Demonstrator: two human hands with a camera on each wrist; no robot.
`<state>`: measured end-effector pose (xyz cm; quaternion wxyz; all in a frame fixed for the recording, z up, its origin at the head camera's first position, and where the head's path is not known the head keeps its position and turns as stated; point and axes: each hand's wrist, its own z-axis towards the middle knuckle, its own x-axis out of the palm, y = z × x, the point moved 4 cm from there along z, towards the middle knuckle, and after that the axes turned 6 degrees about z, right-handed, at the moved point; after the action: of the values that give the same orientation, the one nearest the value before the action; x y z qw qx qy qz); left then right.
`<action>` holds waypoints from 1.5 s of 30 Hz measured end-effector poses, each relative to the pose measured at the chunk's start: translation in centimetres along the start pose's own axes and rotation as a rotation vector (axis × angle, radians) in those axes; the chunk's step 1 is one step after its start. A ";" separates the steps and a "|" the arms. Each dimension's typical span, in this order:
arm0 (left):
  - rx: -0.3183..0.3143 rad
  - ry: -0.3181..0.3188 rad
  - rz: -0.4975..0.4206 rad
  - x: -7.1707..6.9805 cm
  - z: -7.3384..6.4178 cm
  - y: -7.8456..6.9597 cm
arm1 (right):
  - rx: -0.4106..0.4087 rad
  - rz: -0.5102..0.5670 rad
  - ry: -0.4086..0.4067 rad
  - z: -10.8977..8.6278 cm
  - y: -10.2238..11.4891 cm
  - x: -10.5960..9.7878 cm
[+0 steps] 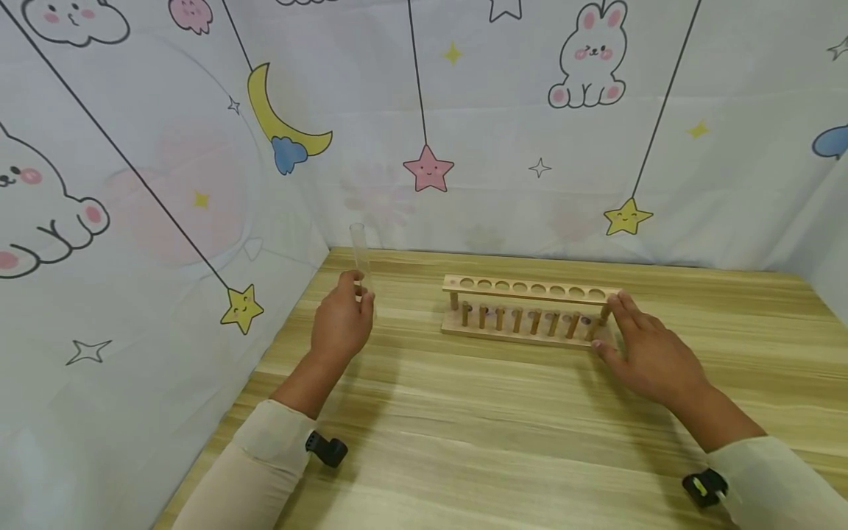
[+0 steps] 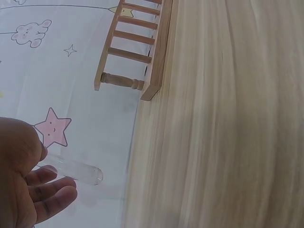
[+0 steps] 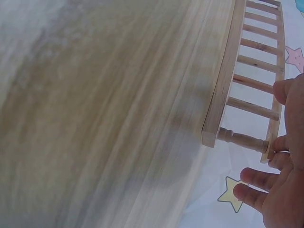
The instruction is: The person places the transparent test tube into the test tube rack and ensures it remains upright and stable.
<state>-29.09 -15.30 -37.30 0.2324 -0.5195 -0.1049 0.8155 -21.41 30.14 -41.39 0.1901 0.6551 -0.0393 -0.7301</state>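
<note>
My left hand (image 1: 343, 315) holds a clear glass test tube (image 1: 360, 250) between thumb and fingers, raised at the left of the table. In the left wrist view the tube's rounded closed end (image 2: 95, 175) points down toward the tabletop, its other fingers loosely bent. To the right stands a wooden test tube rack (image 1: 530, 289), with a row of round holes in its top rail and a row of pegs below. My right hand (image 1: 652, 353) is at the rack's right end, fingers nearly straight and touching the end of the top rail, thumb apart in front.
The wood-grain table (image 1: 490, 434) lies under both hands. A white cloth (image 1: 503, 213) printed with stars, rabbits and a moon hangs behind it and along the left side. Small black cameras (image 1: 327, 449) sit at both wrists.
</note>
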 end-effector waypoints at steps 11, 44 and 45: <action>0.007 0.004 -0.007 0.0 0.0 -0.5 | 0.002 -0.006 -0.004 -0.1 0.0 0.0; 0.005 -0.010 -0.020 0.1 0.5 -2.0 | -0.002 -0.023 -0.009 0.0 0.0 0.1; 0.007 -0.008 -0.022 0.2 0.5 -2.1 | -0.001 -0.024 -0.009 -0.1 0.1 0.1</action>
<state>-29.03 -13.38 -36.34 0.2425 -0.5145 -0.1088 0.8153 -21.35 30.05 -41.52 0.1814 0.6522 -0.0321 -0.7353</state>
